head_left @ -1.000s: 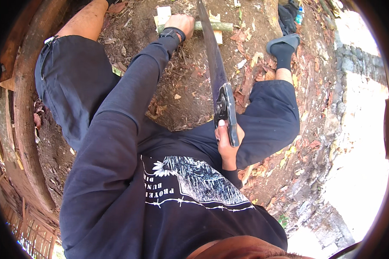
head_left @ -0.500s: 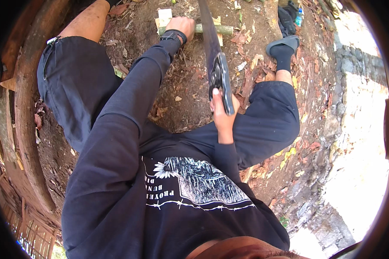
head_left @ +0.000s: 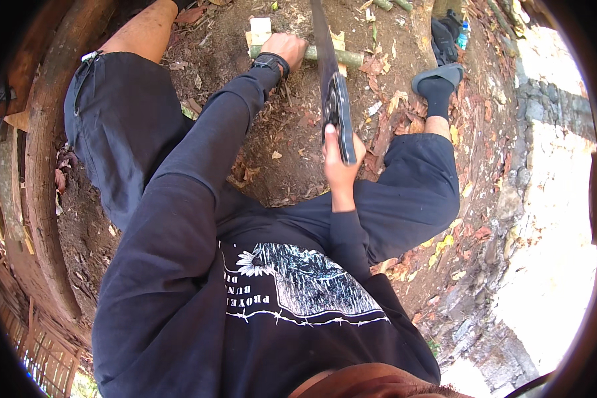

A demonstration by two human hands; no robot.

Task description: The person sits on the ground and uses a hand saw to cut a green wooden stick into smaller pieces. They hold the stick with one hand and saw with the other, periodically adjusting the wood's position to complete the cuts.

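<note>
Bare dirt ground [head_left: 292, 132] strewn with dry leaves and wood chips lies beneath the seated person, with one curved log [head_left: 43, 166] on the left. One green bamboo stick [head_left: 348, 58] lies across a pale wood block [head_left: 260, 30] at the top. One long blade [head_left: 325, 60] crosses the stick. The left hand [head_left: 285, 50], arm stretched forward, clamps down on the stick. The right hand [head_left: 338, 159], elbow bent, grips the blade's dark handle.
</note>
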